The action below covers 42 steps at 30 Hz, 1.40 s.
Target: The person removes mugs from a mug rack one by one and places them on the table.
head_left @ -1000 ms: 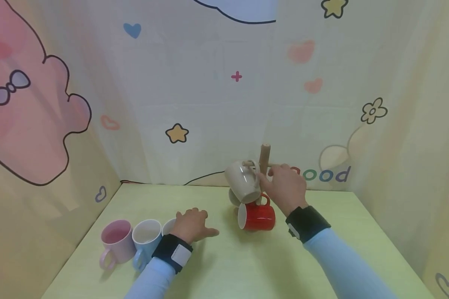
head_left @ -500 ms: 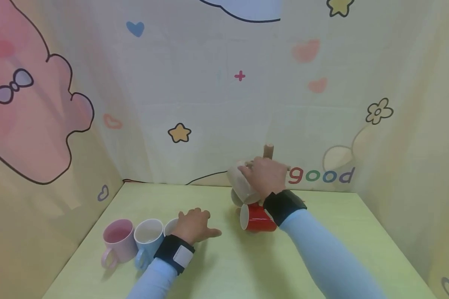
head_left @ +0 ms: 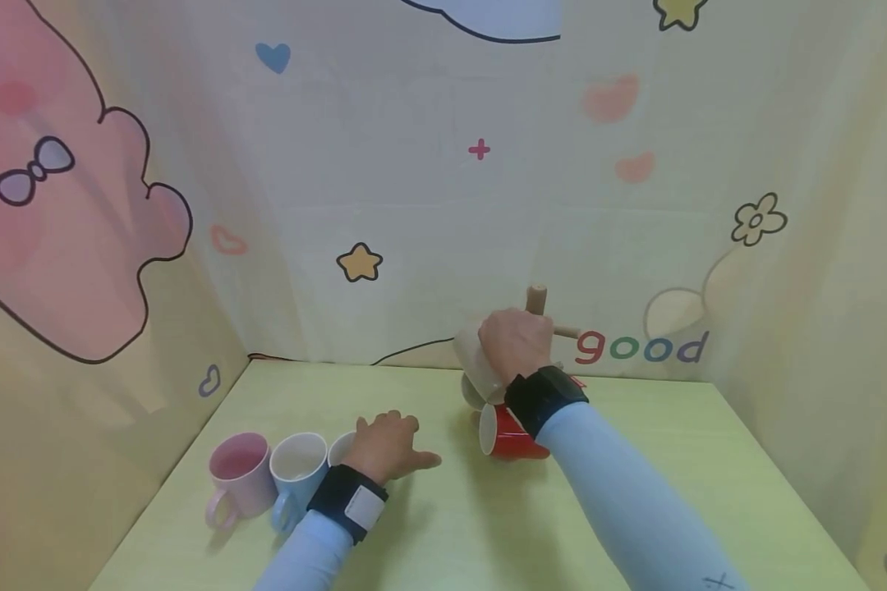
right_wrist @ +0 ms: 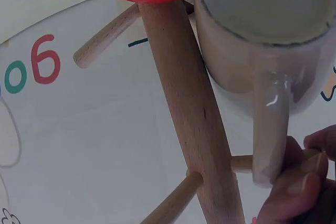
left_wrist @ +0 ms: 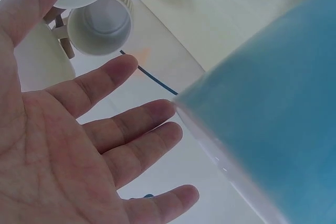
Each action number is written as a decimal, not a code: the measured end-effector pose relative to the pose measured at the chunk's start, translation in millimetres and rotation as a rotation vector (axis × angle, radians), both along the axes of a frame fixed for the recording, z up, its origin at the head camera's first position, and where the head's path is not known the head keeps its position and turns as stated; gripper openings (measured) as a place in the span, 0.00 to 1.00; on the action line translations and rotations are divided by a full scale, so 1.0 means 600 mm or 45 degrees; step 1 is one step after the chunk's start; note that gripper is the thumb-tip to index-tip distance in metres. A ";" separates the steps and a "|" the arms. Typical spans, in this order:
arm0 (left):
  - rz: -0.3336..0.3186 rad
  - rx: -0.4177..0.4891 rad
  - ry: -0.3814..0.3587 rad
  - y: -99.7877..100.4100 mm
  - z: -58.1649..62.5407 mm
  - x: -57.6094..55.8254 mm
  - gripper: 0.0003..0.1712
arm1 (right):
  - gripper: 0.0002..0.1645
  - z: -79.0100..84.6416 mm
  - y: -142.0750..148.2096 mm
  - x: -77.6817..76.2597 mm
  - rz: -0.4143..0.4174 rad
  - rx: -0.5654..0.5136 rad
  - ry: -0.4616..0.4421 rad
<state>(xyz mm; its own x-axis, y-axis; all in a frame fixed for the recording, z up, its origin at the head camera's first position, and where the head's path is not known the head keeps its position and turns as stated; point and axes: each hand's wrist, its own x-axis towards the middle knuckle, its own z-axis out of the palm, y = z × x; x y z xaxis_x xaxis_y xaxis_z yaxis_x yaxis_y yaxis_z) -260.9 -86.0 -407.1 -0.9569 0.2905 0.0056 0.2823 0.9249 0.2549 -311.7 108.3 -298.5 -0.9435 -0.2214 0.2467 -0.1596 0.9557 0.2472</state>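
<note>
A wooden mug tree stands at the back of the table. On one of its pegs hangs a cream mug by its handle, tilted. My right hand is at that handle, its fingers curled at the handle and peg, hiding part of the mug in the head view. Below it, a red mug lies sideways on the tree. Another pale mug hangs behind. My left hand hovers with spread fingers beside a mug it mostly covers; a blue mug looms close in the left wrist view.
At the table's left stand a pink mug and a light blue mug, both upright with handles toward me. A bare wooden peg juts from the tree's right side. A printed curtain rises behind the table.
My right hand has moved left, from beside the tree's post to over the cream mug and its handle. The left hand keeps its place, and the view has shifted slightly.
</note>
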 end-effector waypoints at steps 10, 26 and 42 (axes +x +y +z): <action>-0.018 0.021 0.013 0.005 0.005 0.003 0.34 | 0.23 -0.003 0.009 0.006 0.001 -0.009 -0.016; -0.012 0.001 0.027 0.003 0.001 0.003 0.36 | 0.18 -0.012 0.039 0.025 0.102 0.125 0.056; -0.025 0.012 0.015 0.003 0.000 0.006 0.35 | 0.13 -0.009 0.085 0.022 0.176 -0.173 -0.025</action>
<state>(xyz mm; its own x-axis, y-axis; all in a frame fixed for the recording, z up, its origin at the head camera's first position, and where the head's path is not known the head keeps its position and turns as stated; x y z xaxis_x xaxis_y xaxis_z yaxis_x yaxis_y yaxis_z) -257.4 -83.9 -407.1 -0.9509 0.3089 0.0199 0.3033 0.9168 0.2597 -298.6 159.2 -304.1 -0.9114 -0.3151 0.2647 -0.2954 0.9487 0.1125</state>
